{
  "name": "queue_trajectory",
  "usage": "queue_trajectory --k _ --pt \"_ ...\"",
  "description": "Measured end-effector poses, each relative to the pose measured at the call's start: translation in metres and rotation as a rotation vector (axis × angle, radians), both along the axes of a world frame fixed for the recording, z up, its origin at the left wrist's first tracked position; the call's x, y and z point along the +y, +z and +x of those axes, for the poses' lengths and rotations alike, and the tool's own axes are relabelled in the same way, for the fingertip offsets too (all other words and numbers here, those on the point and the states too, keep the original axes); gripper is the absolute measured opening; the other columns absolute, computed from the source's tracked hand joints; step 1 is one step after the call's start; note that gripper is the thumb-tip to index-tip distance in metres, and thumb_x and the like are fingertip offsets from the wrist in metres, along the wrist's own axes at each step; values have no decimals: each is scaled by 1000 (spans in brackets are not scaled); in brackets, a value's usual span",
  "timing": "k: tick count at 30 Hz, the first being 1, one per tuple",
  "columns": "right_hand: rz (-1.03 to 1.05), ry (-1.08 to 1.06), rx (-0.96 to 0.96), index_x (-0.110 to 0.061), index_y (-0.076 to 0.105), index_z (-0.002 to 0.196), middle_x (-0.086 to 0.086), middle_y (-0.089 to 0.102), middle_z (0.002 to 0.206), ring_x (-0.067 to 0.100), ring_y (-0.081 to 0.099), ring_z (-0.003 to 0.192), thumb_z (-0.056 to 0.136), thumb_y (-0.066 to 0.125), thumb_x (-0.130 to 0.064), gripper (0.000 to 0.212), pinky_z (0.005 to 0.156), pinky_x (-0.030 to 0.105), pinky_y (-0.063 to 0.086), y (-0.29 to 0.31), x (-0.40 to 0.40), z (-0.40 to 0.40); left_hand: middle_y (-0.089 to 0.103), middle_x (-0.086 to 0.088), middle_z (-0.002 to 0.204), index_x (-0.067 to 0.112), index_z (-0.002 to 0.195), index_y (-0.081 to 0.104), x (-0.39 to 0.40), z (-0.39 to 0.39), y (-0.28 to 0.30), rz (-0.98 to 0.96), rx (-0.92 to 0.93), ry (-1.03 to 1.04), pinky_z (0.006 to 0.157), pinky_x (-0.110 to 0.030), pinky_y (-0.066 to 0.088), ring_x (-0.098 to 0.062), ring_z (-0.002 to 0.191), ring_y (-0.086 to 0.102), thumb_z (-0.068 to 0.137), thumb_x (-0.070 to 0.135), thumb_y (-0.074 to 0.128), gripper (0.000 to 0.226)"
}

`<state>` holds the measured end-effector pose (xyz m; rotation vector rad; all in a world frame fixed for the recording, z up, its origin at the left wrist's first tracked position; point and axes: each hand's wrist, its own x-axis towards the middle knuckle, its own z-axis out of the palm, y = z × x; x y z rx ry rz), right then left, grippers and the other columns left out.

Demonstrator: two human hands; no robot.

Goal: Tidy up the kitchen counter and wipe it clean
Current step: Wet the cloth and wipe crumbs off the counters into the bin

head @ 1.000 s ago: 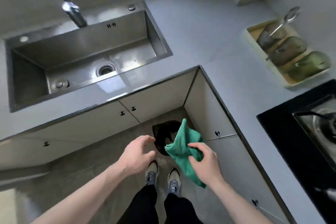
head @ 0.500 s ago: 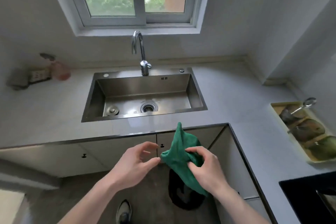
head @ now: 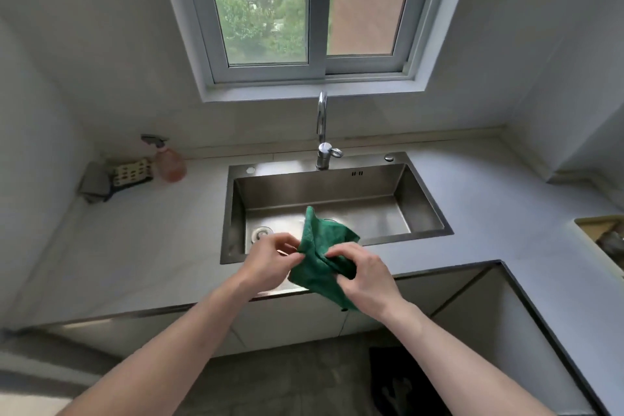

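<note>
You hold a crumpled dark green microfibre cloth (head: pixel 322 255) between both hands, in front of the near rim of the rectangular stainless steel sink (head: pixel 418 199), above the pale grey stone counter (head: pixel 145 246). Your left hand (head: pixel 270 263) pinches the cloth's left edge between thumb and fingertips. Your right hand (head: pixel 366 277) grips the cloth's lower right part with curled fingers, and a fold of cloth hangs down below that hand. One corner of the cloth sticks up over the sink basin.

Behind the sink stands a curved chrome tap (head: pixel 323 132), under a white-framed sliding window (head: pixel 309 13). On the counter's far left sit a pink spray bottle with a grey trigger (head: pixel 169 160), a pale slotted sponge rack (head: pixel 131 172) just beside it, and a folded grey cloth (head: pixel 95 182) touching the rack. At the right edge, part of a cream tray (head: pixel 597 230) shows.
</note>
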<state>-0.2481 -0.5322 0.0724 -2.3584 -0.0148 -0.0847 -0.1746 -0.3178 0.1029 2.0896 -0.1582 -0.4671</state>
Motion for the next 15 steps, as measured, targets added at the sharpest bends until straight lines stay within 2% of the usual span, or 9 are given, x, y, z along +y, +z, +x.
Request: queue_trajectory --k 3,5,9,12,13,15 --pt "-5 -70 21 -40 62 121 -28 53 133 -4 51 124 80 78 -23 47 105 21 43 -17 11 21 74 0 86 20 88 70 23 28 -25 61 36 23 63 -27 53 -11 66 69 90 17 73 5" --pt "-53 -99 94 -39 58 127 -26 47 140 2 49 128 82 78 -26 51 108 25 42 -35 11 34 73 -1 88 17 93 68 37 42 -46 113 105 54 59 -28 55 -16 70 73 92 18 71 4" --pt "-126 -156 261 -32 53 135 -15 48 140 14 49 130 86 72 -25 53 111 31 40 -70 10 47 74 -2 94 15 95 70 69 61 -98 263 251 64 77 -35 62 -18 82 70 86 18 73 10" --pt "-127 -153 332 -30 52 137 -11 49 140 16 50 129 87 70 -26 53 111 31 39 -90 8 57 76 -1 90 19 84 73 93 70 -138 284 363 112 84 -42 63 -21 87 73 70 21 73 14" --pt "-128 -141 366 -29 51 138 -11 49 140 16 50 130 88 70 -26 53 112 31 39 -97 9 64 76 0 91 21 82 73 95 72 -140 293 381 128 86 -42 62 -21 89 73 72 19 73 11" --pt "-126 -120 412 -28 50 139 -9 50 142 15 48 132 90 69 -28 53 112 32 38 -106 10 81 73 3 96 21 91 69 93 79 -135 318 398 127 89 -37 58 -16 92 69 81 16 74 13"
